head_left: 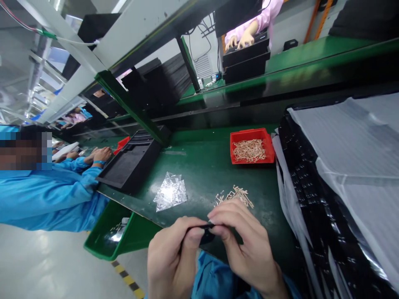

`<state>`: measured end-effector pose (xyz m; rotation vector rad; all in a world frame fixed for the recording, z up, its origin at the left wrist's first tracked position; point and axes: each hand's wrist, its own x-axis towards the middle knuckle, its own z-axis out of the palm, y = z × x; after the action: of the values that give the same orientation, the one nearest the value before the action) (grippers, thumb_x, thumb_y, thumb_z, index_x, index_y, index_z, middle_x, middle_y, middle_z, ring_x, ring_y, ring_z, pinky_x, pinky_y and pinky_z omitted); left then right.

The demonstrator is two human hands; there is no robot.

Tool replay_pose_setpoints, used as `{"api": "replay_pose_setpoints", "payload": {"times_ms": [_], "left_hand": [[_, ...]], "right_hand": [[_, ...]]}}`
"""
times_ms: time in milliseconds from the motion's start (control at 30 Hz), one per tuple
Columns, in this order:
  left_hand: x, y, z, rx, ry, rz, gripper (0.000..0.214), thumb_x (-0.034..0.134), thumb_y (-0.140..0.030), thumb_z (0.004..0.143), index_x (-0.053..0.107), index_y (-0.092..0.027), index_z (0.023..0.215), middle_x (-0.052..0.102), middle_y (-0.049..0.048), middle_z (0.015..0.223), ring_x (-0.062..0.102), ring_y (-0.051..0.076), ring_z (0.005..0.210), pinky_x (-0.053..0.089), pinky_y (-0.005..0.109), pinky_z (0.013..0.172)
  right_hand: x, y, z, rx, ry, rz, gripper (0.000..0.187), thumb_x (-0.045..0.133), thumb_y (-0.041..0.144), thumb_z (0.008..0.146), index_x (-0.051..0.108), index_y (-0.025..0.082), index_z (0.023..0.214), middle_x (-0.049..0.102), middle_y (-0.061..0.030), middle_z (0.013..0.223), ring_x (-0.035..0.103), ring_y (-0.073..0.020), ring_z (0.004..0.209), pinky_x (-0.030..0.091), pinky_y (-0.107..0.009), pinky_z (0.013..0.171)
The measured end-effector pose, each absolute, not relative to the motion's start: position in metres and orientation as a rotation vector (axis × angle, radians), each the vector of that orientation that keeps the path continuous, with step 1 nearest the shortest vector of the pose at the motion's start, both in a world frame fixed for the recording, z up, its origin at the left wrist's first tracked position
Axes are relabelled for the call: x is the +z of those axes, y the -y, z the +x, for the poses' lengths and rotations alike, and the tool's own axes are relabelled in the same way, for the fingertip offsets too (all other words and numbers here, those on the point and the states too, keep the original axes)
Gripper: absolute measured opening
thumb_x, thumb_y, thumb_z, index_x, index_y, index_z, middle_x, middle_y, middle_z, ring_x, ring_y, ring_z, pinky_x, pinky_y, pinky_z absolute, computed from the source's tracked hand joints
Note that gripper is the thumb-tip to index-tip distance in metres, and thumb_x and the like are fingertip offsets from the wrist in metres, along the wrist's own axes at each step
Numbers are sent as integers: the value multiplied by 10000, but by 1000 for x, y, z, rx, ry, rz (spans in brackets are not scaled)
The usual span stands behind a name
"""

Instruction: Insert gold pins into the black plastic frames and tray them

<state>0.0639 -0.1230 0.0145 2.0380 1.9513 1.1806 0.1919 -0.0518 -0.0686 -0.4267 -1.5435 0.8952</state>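
My left hand and my right hand meet at the near edge of the green bench. Both are pinched on a small black part held between the fingertips; most of the part is hidden by my fingers. Just beyond my right hand lies a small pile of pale copper-coloured metal pieces. Further back stands a red bin holding many more of the same pieces.
A clear plastic bag lies left of the pile. A black tray sits at the left. Stacked black trays under white foam sheet fill the right. A person in blue works at left; another person's hands rest on black trays across the line.
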Motion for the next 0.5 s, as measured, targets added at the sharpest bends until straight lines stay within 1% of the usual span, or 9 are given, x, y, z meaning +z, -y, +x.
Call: {"api": "replay_pose_setpoints", "payload": {"times_ms": [33,100,167,233,300,367,433,500], "left_hand": [[15,122,63,1168,-1917,2120,221,531,-279,1124,708,-250,996,783,-47,800,732,99,640,536,182,605],[14,119,62,1150,-1839,2282,199,541,-313,1127,701,-228,1046,800,-21,843,736,106,665,540,199,626],[13,117,61,1128,-1779,2398,179,549,-296,1124,694,-198,1085,782,-10,813,702,102,623,523,212,602],[11,115,59,1088,-1759,2441,168,550,-259,1122,695,-181,1093,730,-19,747,652,97,573,494,219,560],[8,114,58,1071,-1739,2442,170,540,-237,1122,696,-178,1089,699,-22,722,628,98,555,482,218,534],[6,113,57,1045,-1720,2426,139,557,-218,1111,693,-185,1114,727,-10,757,656,108,585,511,218,559],[5,111,56,1029,-1684,2388,129,582,-198,1096,692,-194,1162,754,-1,799,684,113,615,544,214,593],[5,111,55,1048,-1643,2313,160,578,-178,1093,704,-203,1188,771,10,819,724,123,662,574,209,627]], "right_hand": [[-68,52,192,957,1514,-430,127,552,218,1089,659,203,1023,727,-37,939,664,-162,894,551,-316,821],[-67,54,192,1062,1457,-456,225,528,346,1111,635,221,957,714,-17,908,674,-146,859,545,-283,790],[-67,55,191,1108,1412,-506,307,519,443,1107,607,231,903,704,2,866,674,-132,806,538,-256,752],[-66,55,188,1105,1379,-567,351,518,491,1097,592,235,869,702,14,826,672,-124,759,532,-235,711],[-66,56,186,1078,1340,-629,370,532,501,1089,591,234,840,696,19,784,674,-121,715,529,-219,662],[-67,56,183,1023,1299,-672,372,541,480,1088,591,228,819,681,16,749,667,-122,669,525,-215,611],[-67,56,181,952,1261,-679,347,535,431,1097,589,223,824,657,10,724,648,-128,641,519,-226,578],[-67,54,180,883,1237,-639,297,524,364,1104,587,224,850,651,6,717,644,-137,647,533,-245,589]]}}
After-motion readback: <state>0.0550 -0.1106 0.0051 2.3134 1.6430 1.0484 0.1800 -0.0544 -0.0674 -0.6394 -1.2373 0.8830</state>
